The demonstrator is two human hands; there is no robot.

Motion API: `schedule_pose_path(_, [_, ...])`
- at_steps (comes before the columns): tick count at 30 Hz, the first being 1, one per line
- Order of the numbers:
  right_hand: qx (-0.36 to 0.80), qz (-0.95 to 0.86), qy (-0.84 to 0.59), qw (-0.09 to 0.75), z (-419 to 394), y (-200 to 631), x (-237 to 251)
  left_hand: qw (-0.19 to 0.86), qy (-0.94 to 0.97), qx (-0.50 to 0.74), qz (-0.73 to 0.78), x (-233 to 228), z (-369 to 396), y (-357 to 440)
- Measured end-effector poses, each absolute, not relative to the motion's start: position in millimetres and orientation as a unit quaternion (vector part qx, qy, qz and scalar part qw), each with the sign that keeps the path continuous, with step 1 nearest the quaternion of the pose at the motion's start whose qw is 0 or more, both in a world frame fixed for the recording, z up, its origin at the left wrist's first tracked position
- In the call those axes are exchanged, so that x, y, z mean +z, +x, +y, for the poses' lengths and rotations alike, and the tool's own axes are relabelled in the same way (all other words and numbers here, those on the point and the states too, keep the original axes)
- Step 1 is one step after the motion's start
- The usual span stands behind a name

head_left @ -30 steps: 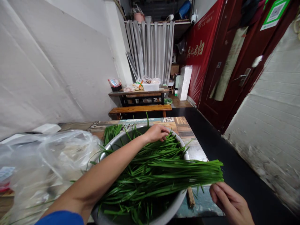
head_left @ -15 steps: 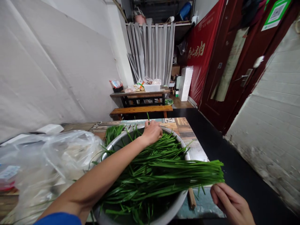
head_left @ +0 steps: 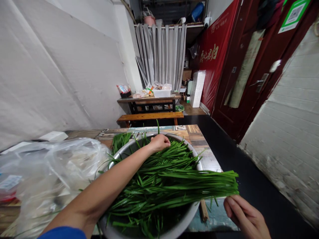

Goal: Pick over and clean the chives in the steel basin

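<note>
A large metal basin [head_left: 197,159] stands on the table in front of me, heaped with long green chives [head_left: 169,179]. My left hand [head_left: 159,142] reaches across to the far side of the basin with its fingers closed around some chive stems. A thick bunch of chives sticks out over the basin's right rim. My right hand [head_left: 245,217] rests at the table's front right corner, just below the tips of that bunch, fingers curled, holding nothing that I can see.
A crumpled clear plastic bag [head_left: 50,176] lies left of the basin. The wooden table [head_left: 196,136] ends at a dark aisle on the right. A bench [head_left: 149,117] and a cluttered table [head_left: 149,98] stand further back by a grey curtain.
My left hand has drawn back to the left along the basin's far side and closed on chive stems. The right hand has hardly moved.
</note>
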State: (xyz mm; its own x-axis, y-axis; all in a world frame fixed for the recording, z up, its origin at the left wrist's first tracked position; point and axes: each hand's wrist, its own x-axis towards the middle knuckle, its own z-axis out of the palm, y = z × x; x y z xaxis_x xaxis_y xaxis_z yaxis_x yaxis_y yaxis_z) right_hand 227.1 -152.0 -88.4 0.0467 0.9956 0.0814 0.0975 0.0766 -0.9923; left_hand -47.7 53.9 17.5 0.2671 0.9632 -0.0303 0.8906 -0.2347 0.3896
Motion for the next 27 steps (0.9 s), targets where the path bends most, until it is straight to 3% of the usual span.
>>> schedule_pose_path(5, [0.438,-0.531,-0.513,0.513,-151,228,-91,0.193,0.764,0.135,0.6,15,59,-50])
schedule_pose_path(11, [0.44,-0.53,-0.514,0.511,-152,227,-91,0.04,0.822,0.218,0.525,10,49,-41])
schedule_pose_path(15, [0.425,-0.52,-0.524,0.524,-153,224,-86,0.063,0.879,0.173,0.441,4,38,-25])
schedule_pose_path(20, [0.426,-0.531,-0.516,0.52,-153,222,-81,0.017,0.895,0.153,0.418,5,32,-12])
schedule_pose_path(27, [0.416,-0.511,-0.521,0.543,-156,216,-75,0.01,0.878,0.136,0.458,6,31,-5])
